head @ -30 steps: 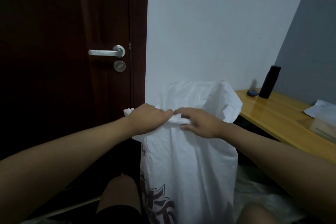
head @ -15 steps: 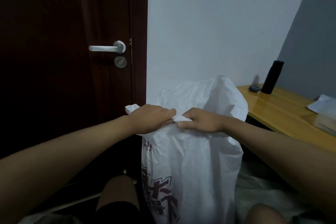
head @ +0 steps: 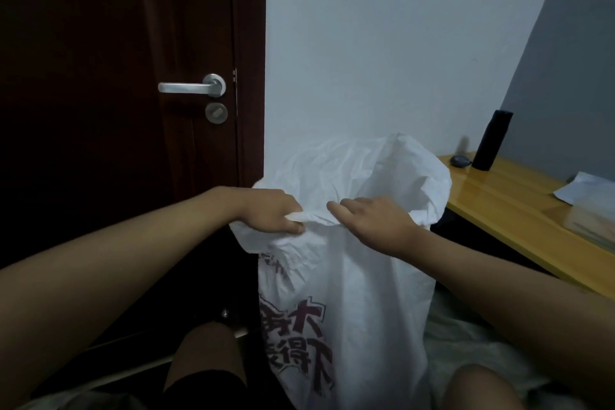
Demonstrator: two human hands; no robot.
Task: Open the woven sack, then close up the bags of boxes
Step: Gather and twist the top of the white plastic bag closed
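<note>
Parted slightly, both hands (head: 332, 218) pinch the woven sack (head: 349, 276) mouth beside wooden desk (head: 519, 210), dark door (head: 116, 110).

Sack (head: 352, 276) upright between knees, door (head: 116, 110) behind left; desk (head: 519, 210) right, flask (head: 492, 140) near its far edge.

A home room: dark wooden door (head: 116, 110), wooden desk (head: 519, 210), painted walls.
</note>
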